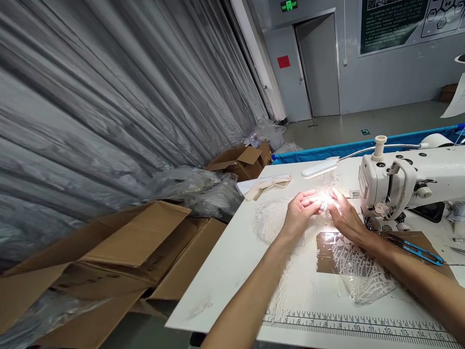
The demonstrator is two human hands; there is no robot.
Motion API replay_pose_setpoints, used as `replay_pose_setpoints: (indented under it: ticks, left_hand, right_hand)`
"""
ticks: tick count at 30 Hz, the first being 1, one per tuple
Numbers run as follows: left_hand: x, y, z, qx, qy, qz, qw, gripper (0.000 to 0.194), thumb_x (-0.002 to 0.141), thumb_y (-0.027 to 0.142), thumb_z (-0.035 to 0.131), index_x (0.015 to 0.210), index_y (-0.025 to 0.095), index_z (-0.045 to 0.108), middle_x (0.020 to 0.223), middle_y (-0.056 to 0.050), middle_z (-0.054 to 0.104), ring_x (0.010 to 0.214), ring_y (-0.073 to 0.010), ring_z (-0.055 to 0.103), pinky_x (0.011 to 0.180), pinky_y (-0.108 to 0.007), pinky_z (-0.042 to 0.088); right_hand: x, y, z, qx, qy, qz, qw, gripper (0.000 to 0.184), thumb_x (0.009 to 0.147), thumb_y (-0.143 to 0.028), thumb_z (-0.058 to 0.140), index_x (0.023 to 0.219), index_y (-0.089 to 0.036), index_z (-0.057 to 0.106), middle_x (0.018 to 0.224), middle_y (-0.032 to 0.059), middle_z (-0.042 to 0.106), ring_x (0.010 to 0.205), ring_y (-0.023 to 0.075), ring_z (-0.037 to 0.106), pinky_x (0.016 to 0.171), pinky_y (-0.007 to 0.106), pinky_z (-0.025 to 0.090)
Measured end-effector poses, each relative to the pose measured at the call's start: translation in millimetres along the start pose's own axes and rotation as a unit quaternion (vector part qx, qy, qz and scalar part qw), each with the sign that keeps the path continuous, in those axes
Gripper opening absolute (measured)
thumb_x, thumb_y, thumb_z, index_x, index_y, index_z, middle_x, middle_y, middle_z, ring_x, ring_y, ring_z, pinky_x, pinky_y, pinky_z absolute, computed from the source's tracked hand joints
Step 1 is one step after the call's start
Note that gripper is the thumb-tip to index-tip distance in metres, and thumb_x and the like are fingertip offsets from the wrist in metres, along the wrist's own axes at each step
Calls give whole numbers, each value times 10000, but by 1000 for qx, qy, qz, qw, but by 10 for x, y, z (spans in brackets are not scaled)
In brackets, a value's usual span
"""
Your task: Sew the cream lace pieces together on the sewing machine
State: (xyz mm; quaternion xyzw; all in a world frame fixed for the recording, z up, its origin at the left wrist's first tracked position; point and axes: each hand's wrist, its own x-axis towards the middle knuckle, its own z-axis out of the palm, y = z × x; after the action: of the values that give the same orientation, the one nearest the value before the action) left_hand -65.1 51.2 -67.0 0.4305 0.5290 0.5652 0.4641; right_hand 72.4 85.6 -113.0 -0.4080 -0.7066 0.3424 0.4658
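Note:
Under the lit lamp (319, 168), my left hand (301, 212) and my right hand (344, 216) face each other, fingertips close together. Both pinch a piece of white lace (268, 220), which spreads over the table to the left and down towards the front edge. Glare hides the exact spot between the fingers. Another portion of openwork lace (363, 271) lies below my right forearm, partly over a brown patch; whether it joins the held piece I cannot tell. The white sewing machine (387, 179) stands just right of my right hand.
Blue-handled thread snips (421, 251) lie right of my right forearm. A printed ruler (356, 327) runs along the table's front edge. A folded cream cloth (267, 185) rests at the back left. Open cardboard boxes (134, 237) stand left of the table, beside a grey plastic curtain (109, 97).

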Motion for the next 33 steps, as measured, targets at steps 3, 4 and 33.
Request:
replay_pose_setpoints:
  ticks: [3, 4, 33]
  left_hand:
    - [8, -1, 4, 25, -2, 6, 1000, 507, 586, 277, 778, 1042, 135, 609, 669, 33, 629, 609, -104, 574, 631, -240, 467]
    - [11, -5, 6, 27, -1, 7, 1000, 494, 590, 279, 772, 1035, 137, 612, 667, 35, 627, 614, -107, 574, 631, -241, 467]
    - [-22, -27, 13, -27, -16, -22, 999, 285, 646, 197, 772, 911, 121, 698, 805, -41, 707, 653, -161, 708, 748, -319, 595]
  right_hand:
    - [32, -4, -10, 34, -19, 55, 998, 293, 804, -441, 456, 917, -198, 574, 925, 76, 667, 895, 243, 621, 824, 405, 500]
    - [38, -2, -8, 34, -16, 59, 998, 262, 796, -434, 442, 847, -201, 551, 852, 59, 656, 828, 228, 617, 778, 384, 501]
    - [-908, 354, -1368, -420, 33, -132, 898, 444, 960, -451, 333, 905, -201, 696, 801, 129, 651, 674, 256, 625, 495, 356, 483]
